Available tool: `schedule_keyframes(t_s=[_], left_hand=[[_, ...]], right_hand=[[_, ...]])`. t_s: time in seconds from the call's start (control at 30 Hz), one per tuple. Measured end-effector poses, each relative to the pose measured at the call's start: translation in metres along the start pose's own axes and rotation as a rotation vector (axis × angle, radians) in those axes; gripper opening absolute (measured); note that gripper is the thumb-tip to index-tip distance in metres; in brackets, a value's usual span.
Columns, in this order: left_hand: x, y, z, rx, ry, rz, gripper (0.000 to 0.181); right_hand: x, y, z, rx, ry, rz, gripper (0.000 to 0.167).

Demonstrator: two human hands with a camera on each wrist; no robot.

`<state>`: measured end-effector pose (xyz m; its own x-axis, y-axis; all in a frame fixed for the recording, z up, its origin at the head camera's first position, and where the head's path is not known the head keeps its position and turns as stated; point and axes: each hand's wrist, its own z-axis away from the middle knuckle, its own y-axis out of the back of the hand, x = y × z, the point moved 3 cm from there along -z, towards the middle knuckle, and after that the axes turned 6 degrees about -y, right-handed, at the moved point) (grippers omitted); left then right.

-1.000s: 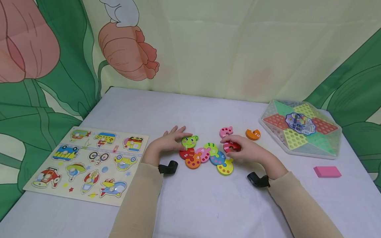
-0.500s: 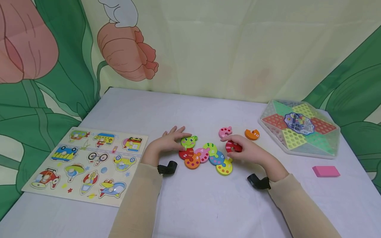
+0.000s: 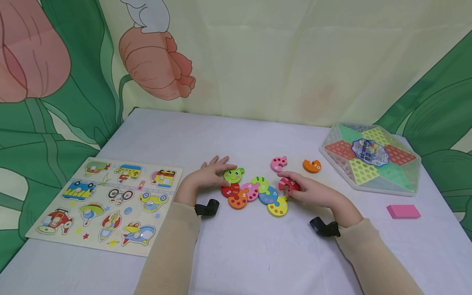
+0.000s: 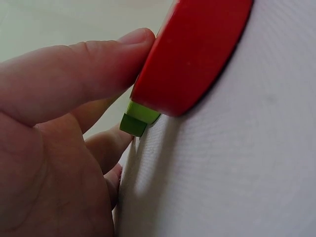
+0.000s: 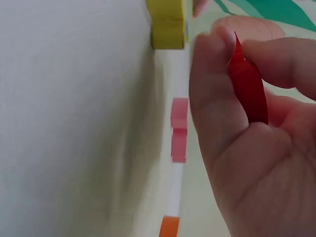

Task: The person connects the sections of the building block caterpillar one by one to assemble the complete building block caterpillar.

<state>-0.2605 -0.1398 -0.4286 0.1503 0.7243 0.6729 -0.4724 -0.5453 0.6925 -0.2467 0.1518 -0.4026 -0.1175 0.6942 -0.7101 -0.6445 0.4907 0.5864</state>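
My right hand [image 3: 313, 190] pinches a red number 8 puzzle piece [image 3: 288, 184] between thumb and fingers; in the right wrist view this red piece [image 5: 251, 89] is seen edge-on, off the table. Just left lies a joined caterpillar row, from the green smiling head [image 3: 233, 176] and red 2 piece [image 3: 229, 191] to the yellow piece [image 3: 277, 208]. My left hand [image 3: 206, 178] rests at the head, fingers spread. Its thumb touches the edge of the red piece [image 4: 197, 54] in the left wrist view. Loose nearby lie a pink piece [image 3: 278, 164] and an orange 10 piece [image 3: 312, 166].
On the left lies a wooden vehicle puzzle board [image 3: 107, 205]. A clear hexagonal game box [image 3: 370, 157] sits at the back right, and a pink block [image 3: 403, 211] lies nearer. A printed curtain [image 3: 265, 61] hangs behind the white-covered table [image 3: 258, 262].
My right hand has shifted slightly toward me and to the right, and the red 8 piece has turned and tilted in its fingers. The left hand stays at the caterpillar's head.
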Motion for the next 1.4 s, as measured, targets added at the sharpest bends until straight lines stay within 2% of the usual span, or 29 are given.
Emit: schedule_keyframes(t_s=[0.27,0.57,0.87,1.07,1.2,1.4], left_hand=[[0.001,0.001,0.001,0.002,-0.002,-0.001,0.06],[0.001,0.0,0.001,-0.002,-0.004,-0.008,0.06],[0.003,0.001,0.002,-0.001,0.0,-0.009,0.061],[0.004,0.0,0.001,-0.006,-0.01,-0.007,0.06],[0.002,-0.001,-0.001,-0.004,-0.008,-0.004,0.06],[-0.001,0.0,-0.001,0.002,0.0,-0.005,0.061]], right_hand=[[0.003,0.005,0.004,0.036,0.022,-0.073,0.06],[0.006,0.005,0.004,0.071,0.012,-0.122,0.053],[0.014,0.005,0.008,0.015,0.044,-0.124,0.045],[0.02,0.007,0.012,0.002,0.097,-0.135,0.058],[0.021,0.008,0.013,0.022,0.12,-0.119,0.058],[0.022,0.005,0.012,-0.026,0.115,-0.109,0.055]])
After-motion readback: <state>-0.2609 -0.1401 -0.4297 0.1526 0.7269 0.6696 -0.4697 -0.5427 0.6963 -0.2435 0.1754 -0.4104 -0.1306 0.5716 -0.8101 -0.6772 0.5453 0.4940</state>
